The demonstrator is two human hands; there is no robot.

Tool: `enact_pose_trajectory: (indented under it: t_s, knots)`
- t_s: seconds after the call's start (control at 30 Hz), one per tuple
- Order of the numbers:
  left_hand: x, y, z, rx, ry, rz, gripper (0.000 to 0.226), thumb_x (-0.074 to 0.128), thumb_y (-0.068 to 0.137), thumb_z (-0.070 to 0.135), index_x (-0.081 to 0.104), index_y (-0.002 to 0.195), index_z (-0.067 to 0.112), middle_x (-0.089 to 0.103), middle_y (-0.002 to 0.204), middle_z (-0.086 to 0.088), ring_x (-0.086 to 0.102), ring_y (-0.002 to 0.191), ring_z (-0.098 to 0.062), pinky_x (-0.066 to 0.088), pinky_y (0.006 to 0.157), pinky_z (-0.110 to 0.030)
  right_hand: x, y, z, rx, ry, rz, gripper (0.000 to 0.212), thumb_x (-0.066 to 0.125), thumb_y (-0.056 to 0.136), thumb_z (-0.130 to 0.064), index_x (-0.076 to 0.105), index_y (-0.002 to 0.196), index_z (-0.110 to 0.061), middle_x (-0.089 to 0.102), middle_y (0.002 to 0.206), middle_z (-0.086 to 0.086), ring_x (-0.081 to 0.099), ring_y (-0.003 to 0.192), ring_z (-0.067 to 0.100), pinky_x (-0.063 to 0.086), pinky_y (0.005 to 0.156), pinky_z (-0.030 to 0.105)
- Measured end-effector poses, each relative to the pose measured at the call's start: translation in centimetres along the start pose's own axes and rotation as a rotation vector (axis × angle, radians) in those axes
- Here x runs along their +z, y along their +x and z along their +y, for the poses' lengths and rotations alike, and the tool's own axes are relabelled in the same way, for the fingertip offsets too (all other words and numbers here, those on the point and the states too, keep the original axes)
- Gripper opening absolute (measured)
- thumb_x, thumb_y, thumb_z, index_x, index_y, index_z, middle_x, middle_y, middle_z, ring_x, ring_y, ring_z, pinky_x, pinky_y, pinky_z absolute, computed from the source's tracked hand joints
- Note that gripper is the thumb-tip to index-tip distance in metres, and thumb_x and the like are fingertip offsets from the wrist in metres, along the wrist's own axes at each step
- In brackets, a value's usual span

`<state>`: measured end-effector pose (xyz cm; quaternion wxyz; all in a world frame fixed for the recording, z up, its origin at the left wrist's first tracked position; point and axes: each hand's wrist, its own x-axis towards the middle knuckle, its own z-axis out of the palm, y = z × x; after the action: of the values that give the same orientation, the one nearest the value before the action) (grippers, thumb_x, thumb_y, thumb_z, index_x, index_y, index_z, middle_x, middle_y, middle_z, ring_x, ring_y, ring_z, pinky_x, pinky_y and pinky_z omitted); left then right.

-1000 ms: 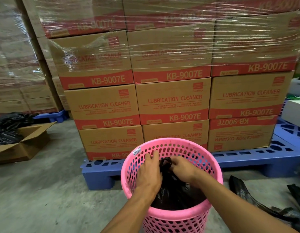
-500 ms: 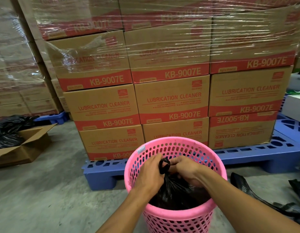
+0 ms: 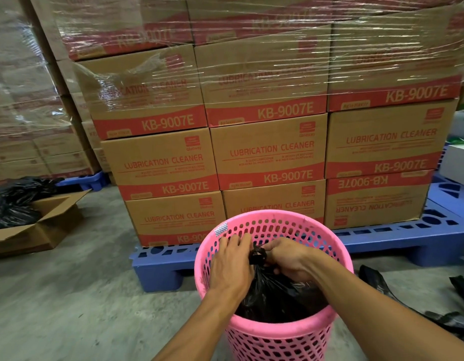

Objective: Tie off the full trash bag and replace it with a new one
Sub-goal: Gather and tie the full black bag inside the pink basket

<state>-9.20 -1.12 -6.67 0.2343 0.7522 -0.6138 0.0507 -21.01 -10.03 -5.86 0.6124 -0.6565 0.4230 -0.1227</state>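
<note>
A pink perforated plastic bin (image 3: 277,332) stands on the concrete floor right in front of me. Inside it sits a full black trash bag (image 3: 275,295), its neck gathered into a twisted bunch between my hands. My left hand (image 3: 232,264) grips the neck from the left, fingers curled around it. My right hand (image 3: 290,259) pinches the bunched top from the right. Both hands are inside the bin's rim. Loose black bags (image 3: 408,298) lie flat on the floor to the right of the bin.
A shrink-wrapped stack of brown "Lubrication Cleaner" cartons (image 3: 267,152) on a blue plastic pallet (image 3: 382,243) stands close behind the bin. An open cardboard box (image 3: 43,225) holding black bags sits at the left. White boxes (image 3: 460,162) stand at the right edge.
The bag's neck has been drawn up higher and bunched tighter between my hands. Both hands have stayed at the bag's top, working the knot.
</note>
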Motion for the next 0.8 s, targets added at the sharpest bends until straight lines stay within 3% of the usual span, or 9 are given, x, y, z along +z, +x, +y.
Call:
enact_pose_trajectory:
  t_s: [0.07, 0.17, 0.27, 0.4, 0.5, 0.63, 0.73, 0.8]
  knots:
    - [0.0, 0.1, -0.3, -0.003, -0.100, -0.002, 0.022, 0.060, 0.086, 0.011, 0.050, 0.102, 0.022, 0.055, 0.108, 0.002, 0.052, 0.097, -0.021, 0.042, 0.076, -0.032, -0.1, -0.3, -0.1, 0.002, -0.040, 0.021, 0.032, 0.044, 0.096, -0.001, 0.066, 0.075, -0.011, 0.061, 0.079, 0.004, 0.048, 0.071, 0.013, 0.040, 0.058, 0.023]
    - [-0.4, 0.2, -0.6, 0.010, -0.165, -0.026, 0.023, 0.066, 0.088, 0.025, 0.045, 0.088, 0.030, 0.060, 0.100, 0.004, 0.057, 0.088, -0.020, 0.044, 0.070, -0.033, -0.2, -0.8, -0.2, -0.044, -0.169, 0.104, 0.027, 0.046, 0.098, -0.008, 0.062, 0.076, -0.011, 0.059, 0.079, 0.006, 0.049, 0.070, 0.014, 0.043, 0.060, 0.024]
    - [-1.6, 0.3, -1.3, 0.060, -0.191, -0.146, 0.013, 0.068, 0.089, 0.029, 0.056, 0.088, 0.033, 0.069, 0.103, 0.005, 0.061, 0.094, -0.020, 0.052, 0.080, -0.037, -0.3, -0.7, -0.4, -0.130, -0.379, 0.153, 0.026, 0.047, 0.097, -0.012, 0.056, 0.073, -0.011, 0.053, 0.071, 0.007, 0.047, 0.065, 0.017, 0.042, 0.059, 0.027]
    - [-2.5, 0.2, -2.5, 0.130, -0.141, -0.287, 0.020, 0.068, 0.089, 0.026, 0.053, 0.075, 0.025, 0.064, 0.084, 0.005, 0.055, 0.083, -0.020, 0.048, 0.074, -0.035, -0.2, -0.1, -0.3, -0.224, -0.624, 0.241, 0.022, 0.051, 0.088, -0.010, 0.055, 0.067, -0.011, 0.052, 0.064, 0.009, 0.045, 0.057, 0.020, 0.039, 0.054, 0.032]
    - [-2.7, -0.2, -3.3, 0.120, -0.137, -0.382, 0.017, 0.069, 0.088, 0.028, 0.059, 0.076, 0.021, 0.066, 0.084, 0.003, 0.056, 0.083, -0.019, 0.046, 0.073, -0.033, -0.7, 0.1, 0.6, -0.176, -0.704, 0.305, 0.025, 0.049, 0.087, -0.009, 0.054, 0.062, -0.012, 0.055, 0.061, 0.004, 0.048, 0.055, 0.019, 0.043, 0.055, 0.034]
    - [-2.7, -0.6, -3.6, 0.133, -0.061, -0.486, 0.007, 0.065, 0.090, 0.035, 0.064, 0.085, 0.031, 0.069, 0.098, 0.004, 0.058, 0.094, -0.021, 0.050, 0.086, -0.043, -1.5, 0.6, 2.2, -0.067, -0.762, 0.345, 0.021, 0.048, 0.085, -0.013, 0.059, 0.068, -0.011, 0.064, 0.071, 0.009, 0.057, 0.063, 0.024, 0.053, 0.064, 0.041]
    - [-3.1, -0.8, -4.6, 0.081, -0.081, -0.587, 0.011, 0.059, 0.093, 0.039, 0.068, 0.098, 0.036, 0.068, 0.109, 0.010, 0.058, 0.102, -0.015, 0.046, 0.098, -0.044, -1.9, 0.4, 2.8, -0.074, -0.732, 0.292, 0.021, 0.046, 0.091, -0.011, 0.056, 0.072, -0.014, 0.060, 0.076, 0.006, 0.055, 0.069, 0.020, 0.047, 0.060, 0.032]
    - [-3.5, -1.1, -5.4, 0.096, -0.076, -0.565, 0.026, 0.053, 0.089, 0.058, 0.067, 0.099, 0.038, 0.064, 0.114, 0.012, 0.052, 0.113, -0.012, 0.027, 0.114, -0.050, -2.0, 0.3, 3.0, -0.133, -0.697, 0.254, 0.012, 0.046, 0.094, -0.014, 0.057, 0.089, -0.016, 0.060, 0.093, 0.005, 0.057, 0.085, 0.020, 0.046, 0.068, 0.028]
